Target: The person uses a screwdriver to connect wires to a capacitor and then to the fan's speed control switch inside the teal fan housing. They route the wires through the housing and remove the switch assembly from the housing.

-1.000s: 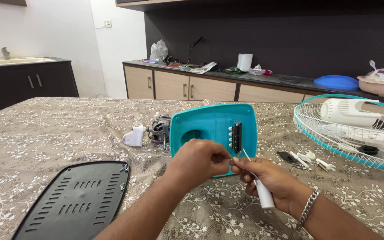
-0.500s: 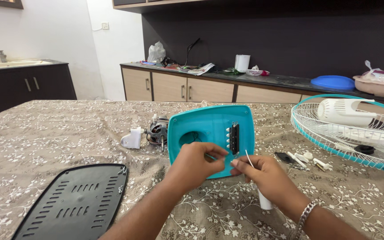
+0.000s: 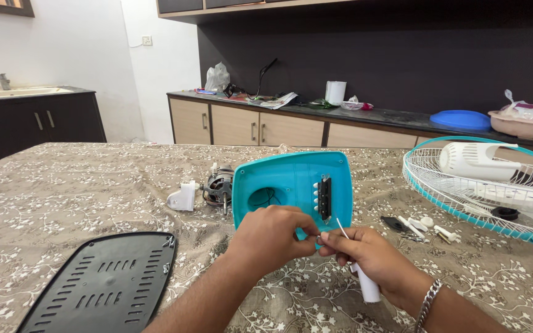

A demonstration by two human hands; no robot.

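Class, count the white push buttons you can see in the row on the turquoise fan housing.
4, in a vertical row on the turquoise housing, just left of the black switch strip. The lowest white button sits close above the left hand, which may hide more.

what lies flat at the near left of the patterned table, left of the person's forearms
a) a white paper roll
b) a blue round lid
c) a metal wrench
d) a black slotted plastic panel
d: the black slotted plastic panel lies flat on the patterned table to the left of the left hand and right hand, which meet in front of the upright teal plastic housing.
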